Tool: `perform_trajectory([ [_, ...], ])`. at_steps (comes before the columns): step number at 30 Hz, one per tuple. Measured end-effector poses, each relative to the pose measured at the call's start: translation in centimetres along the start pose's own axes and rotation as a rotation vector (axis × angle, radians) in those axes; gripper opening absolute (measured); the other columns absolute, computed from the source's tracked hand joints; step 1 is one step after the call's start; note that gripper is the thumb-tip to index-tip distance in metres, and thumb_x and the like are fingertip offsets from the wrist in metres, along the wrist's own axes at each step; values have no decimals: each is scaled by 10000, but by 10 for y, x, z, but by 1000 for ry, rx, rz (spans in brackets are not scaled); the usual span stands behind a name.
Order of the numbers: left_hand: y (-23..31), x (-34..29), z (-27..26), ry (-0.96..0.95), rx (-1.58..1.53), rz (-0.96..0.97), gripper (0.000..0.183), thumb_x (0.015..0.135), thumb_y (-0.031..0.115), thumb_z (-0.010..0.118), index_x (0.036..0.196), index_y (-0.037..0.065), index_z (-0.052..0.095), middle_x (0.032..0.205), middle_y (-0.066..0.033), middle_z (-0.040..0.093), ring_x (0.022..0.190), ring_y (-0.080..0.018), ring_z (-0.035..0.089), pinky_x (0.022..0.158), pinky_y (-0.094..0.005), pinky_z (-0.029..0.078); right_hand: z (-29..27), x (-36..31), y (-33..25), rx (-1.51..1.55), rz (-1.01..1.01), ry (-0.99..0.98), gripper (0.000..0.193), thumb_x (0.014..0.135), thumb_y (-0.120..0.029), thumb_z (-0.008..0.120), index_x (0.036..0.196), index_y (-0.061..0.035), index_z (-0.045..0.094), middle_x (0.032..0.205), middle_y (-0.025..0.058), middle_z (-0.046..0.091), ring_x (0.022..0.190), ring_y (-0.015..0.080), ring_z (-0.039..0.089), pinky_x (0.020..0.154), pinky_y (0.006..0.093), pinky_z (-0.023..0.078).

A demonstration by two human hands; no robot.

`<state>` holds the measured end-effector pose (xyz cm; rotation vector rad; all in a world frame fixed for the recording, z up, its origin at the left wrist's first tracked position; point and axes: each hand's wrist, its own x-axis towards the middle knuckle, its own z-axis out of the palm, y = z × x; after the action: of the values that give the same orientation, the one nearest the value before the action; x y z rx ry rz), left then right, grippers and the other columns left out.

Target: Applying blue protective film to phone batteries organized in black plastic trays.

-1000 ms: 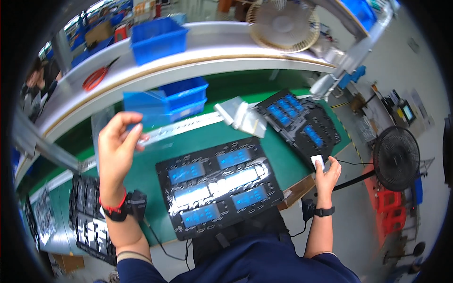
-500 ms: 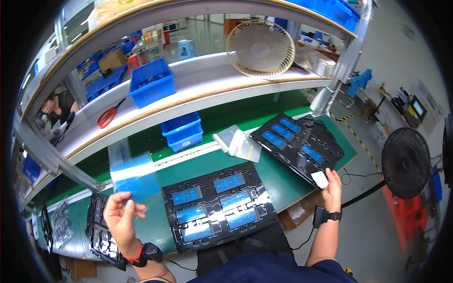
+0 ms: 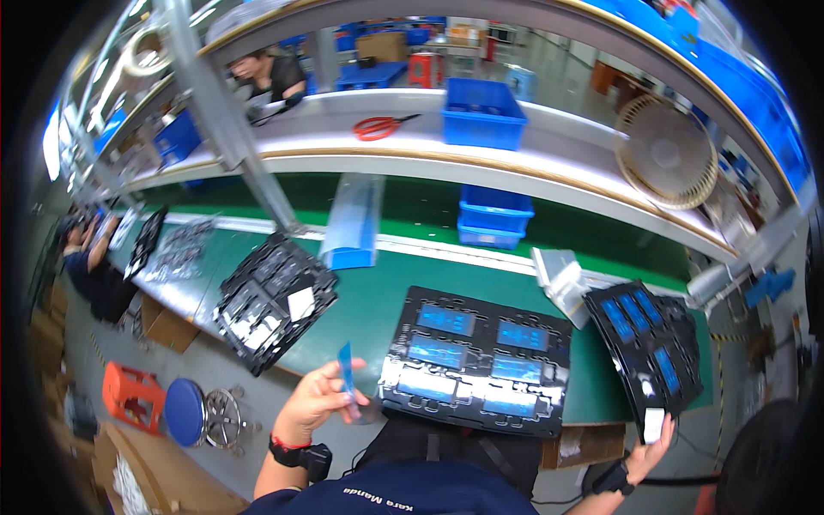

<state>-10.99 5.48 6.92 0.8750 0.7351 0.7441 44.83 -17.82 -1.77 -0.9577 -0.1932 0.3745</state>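
Film strip, thin and blue, sits pinched in my left hand at seven o'clock, just off the green table. My right hand at four o'clock grips a small white card beside the black tray.

Counting now. Three black trays are sitting on the green tabletop: a center tray, a left tray, a right tray. Center tray is showing four blue panels; right tray is showing at least four, exact count unclear. Three blue bins: one on the shelf, two stacked below it. One pair of red scissors. One beige fan. One blue stool, one orange stool.
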Motion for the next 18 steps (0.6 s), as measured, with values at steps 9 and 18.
perform_trajectory([
  [9, -33, -2, -17, -255, 202, -290, 364, 794, -16, 497, 1156, -5, 533, 802, -21, 606, 617, -82, 541, 556, -197, 442, -24, 1, 54, -520, -811, -147, 316, 895, -177, 537, 1132, 32, 535, 1043, 128, 604, 903, 217, 591, 785, 304, 478],
  [18, -66, -7, -13, -184, 586, -515, 455, 886, 230, 579, 1295, 64, 466, 1002, -47, 607, 835, -97, 543, 701, -244, 447, 117, -70, 47, -24, 360, -514, 359, 909, -77, 468, 1267, -47, 450, 1131, 93, 585, 933, 200, 616, 799, 322, 509],
])
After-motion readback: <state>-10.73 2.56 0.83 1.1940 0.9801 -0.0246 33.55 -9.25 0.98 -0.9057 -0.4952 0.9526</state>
